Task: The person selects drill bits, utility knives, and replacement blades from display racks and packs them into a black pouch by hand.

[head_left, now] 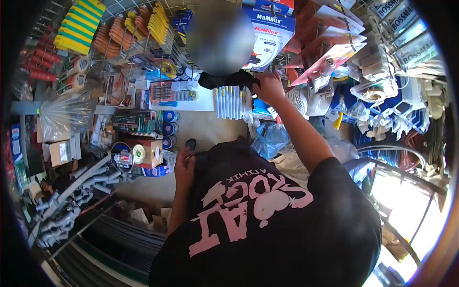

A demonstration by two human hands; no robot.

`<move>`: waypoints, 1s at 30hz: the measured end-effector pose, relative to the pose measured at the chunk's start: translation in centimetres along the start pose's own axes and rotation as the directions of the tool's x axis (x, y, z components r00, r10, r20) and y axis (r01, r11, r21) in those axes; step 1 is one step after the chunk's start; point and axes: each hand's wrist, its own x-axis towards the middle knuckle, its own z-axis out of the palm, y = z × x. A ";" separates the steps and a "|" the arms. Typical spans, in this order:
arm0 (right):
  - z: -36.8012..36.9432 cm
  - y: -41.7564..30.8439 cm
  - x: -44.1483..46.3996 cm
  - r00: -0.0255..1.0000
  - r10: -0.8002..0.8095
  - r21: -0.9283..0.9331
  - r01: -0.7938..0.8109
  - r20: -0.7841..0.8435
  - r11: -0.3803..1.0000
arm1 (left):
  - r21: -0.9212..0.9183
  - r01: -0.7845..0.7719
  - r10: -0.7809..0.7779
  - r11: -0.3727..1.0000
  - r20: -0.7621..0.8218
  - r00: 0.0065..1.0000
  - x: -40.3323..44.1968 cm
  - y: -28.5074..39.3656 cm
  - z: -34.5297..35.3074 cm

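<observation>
I have the right hand (270,89) stretched well forward, arm (306,130) nearly straight, at a black item (224,80) near the NaMilux packs (270,40); whether its fingers grip I cannot tell; the left hand (184,164) hangs low beside the black shirt (282,234), fingers loosely half-open.

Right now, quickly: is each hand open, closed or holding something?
Left hand: beside the black printed T-shirt; open or closed cannot be told.
Right hand: raised below the NaMilux box; its grip cannot be told.
</observation>
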 end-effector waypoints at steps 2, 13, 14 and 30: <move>-2.3 -3.9 -2.6 0.983 0.131 0.210 -0.157 0.129 0.965 | -0.061 0.025 -0.019 0.998 0.096 0.995 3.1 -0.3 -0.3; 3.8 -1.5 0.7 0.728 0.644 0.708 -0.326 -0.235 0.627 | -0.460 0.489 -0.273 0.741 0.458 0.846 16.7 11.6 7.9; 4.6 0.3 2.0 0.668 0.727 0.677 -0.463 -0.159 0.573 | -0.405 0.415 -0.202 0.815 0.472 0.858 16.7 12.2 7.1; 7.0 2.1 3.9 0.647 0.762 0.555 -0.625 -0.024 0.548 | -0.104 0.134 -0.080 0.985 0.414 0.907 15.4 12.2 -1.5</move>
